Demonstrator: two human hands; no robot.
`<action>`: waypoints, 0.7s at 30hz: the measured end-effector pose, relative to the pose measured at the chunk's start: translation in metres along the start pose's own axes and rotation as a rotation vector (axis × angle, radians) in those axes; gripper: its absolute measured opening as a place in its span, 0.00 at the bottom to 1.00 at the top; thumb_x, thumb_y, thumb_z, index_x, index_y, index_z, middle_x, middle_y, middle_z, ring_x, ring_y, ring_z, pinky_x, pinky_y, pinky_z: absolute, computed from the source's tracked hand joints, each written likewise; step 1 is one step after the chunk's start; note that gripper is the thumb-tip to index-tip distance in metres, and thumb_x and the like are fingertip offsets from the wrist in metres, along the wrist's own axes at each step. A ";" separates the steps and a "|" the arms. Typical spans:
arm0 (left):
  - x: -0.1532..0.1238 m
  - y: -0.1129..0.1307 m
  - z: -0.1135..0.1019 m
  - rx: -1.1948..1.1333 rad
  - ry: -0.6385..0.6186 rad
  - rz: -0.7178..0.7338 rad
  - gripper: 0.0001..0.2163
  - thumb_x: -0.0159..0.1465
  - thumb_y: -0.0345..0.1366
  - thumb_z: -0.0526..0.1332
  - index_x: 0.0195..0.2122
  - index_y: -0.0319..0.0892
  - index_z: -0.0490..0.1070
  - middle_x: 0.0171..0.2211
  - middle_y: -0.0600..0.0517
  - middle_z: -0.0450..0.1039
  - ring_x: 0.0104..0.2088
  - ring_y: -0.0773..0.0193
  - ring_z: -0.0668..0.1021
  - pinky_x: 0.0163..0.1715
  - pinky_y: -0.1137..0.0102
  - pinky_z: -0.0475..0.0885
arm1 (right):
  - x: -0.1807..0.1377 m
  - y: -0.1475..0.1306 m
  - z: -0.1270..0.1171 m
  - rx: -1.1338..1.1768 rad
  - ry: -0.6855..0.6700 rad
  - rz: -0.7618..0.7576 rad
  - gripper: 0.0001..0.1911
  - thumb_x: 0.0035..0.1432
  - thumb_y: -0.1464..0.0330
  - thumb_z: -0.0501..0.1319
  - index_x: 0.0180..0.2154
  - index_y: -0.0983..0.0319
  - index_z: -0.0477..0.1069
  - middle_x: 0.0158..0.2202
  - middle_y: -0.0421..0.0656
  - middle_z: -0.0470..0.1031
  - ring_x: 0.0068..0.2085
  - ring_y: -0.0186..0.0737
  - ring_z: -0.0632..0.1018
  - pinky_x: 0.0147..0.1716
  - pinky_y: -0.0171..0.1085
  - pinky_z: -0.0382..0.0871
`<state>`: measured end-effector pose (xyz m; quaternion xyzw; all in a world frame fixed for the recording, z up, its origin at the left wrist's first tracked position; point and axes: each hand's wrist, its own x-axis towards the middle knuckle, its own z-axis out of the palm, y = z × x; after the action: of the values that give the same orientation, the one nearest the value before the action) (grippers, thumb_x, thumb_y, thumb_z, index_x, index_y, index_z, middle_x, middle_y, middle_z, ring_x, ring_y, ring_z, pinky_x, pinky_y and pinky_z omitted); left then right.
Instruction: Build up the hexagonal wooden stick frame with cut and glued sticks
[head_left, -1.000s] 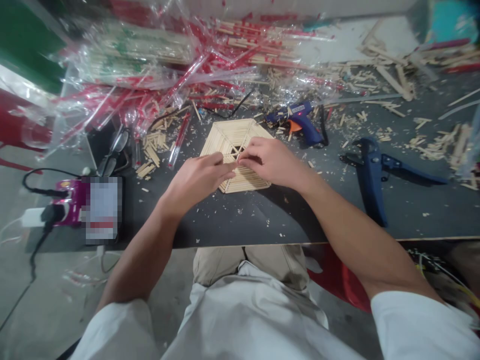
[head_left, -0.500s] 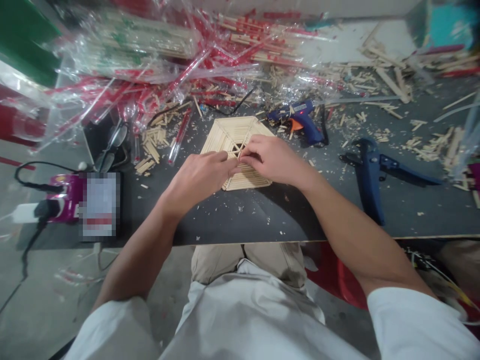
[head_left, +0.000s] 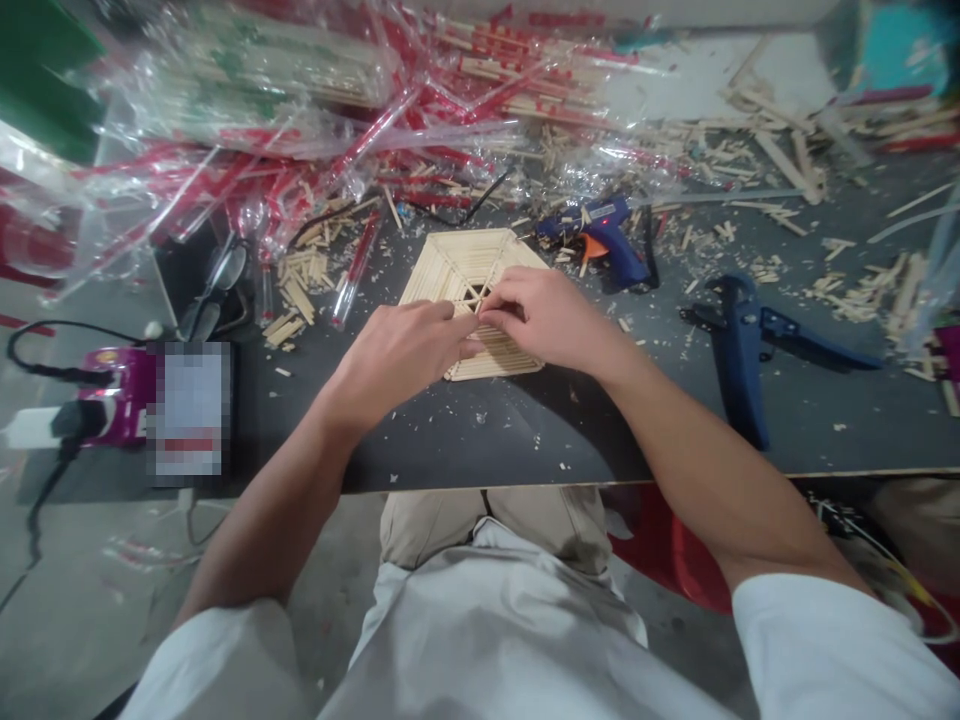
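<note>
A hexagonal panel of thin wooden sticks (head_left: 469, 260) lies on the dark tabletop, with rows of sticks between spokes and a small dark opening near the middle. My left hand (head_left: 401, 350) rests over its left side, fingers closed together and their tips by the centre. From the right, my right hand (head_left: 544, 315) meets it there, thumb and forefinger pinched beside the opening. Whatever is between the fingertips of either hand is too small or hidden to make out. Both hands cover parts of the panel.
A blue hot glue gun (head_left: 619, 250) lies behind the panel to the right. Blue-handled cutters (head_left: 742, 350) lie farther right. Stick offcuts (head_left: 300, 285), glasses (head_left: 217, 290) and a phone (head_left: 191, 410) are on the left. Plastic-wrapped stick bundles (head_left: 300, 75) crowd the back.
Both hands stay at the panel's centre with almost no movement. The view has shifted slightly, so things on the left sit a little farther left.
</note>
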<state>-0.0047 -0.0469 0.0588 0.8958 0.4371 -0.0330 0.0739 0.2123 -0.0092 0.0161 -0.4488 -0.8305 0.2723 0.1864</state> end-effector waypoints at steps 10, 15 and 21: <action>0.001 0.002 0.001 0.020 -0.011 -0.013 0.16 0.80 0.45 0.55 0.48 0.43 0.79 0.38 0.47 0.80 0.35 0.60 0.78 0.27 0.67 0.54 | -0.001 0.000 -0.002 0.048 0.026 0.033 0.08 0.66 0.72 0.67 0.37 0.59 0.86 0.39 0.46 0.83 0.42 0.45 0.81 0.49 0.45 0.71; 0.000 0.001 0.003 -0.009 -0.008 -0.024 0.14 0.80 0.43 0.56 0.48 0.42 0.79 0.39 0.48 0.79 0.37 0.60 0.79 0.28 0.68 0.56 | -0.003 0.001 -0.006 0.148 0.049 0.147 0.05 0.61 0.73 0.68 0.36 0.60 0.85 0.38 0.45 0.83 0.37 0.41 0.80 0.43 0.43 0.73; 0.001 0.001 0.005 -0.002 0.008 -0.014 0.15 0.80 0.45 0.55 0.45 0.42 0.77 0.38 0.48 0.78 0.37 0.60 0.79 0.27 0.67 0.51 | 0.000 -0.007 -0.013 0.175 0.033 0.287 0.02 0.57 0.72 0.71 0.33 0.61 0.84 0.33 0.44 0.83 0.36 0.41 0.80 0.44 0.44 0.74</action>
<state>-0.0033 -0.0474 0.0542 0.8928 0.4436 -0.0294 0.0726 0.2149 -0.0084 0.0306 -0.5493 -0.7278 0.3598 0.1975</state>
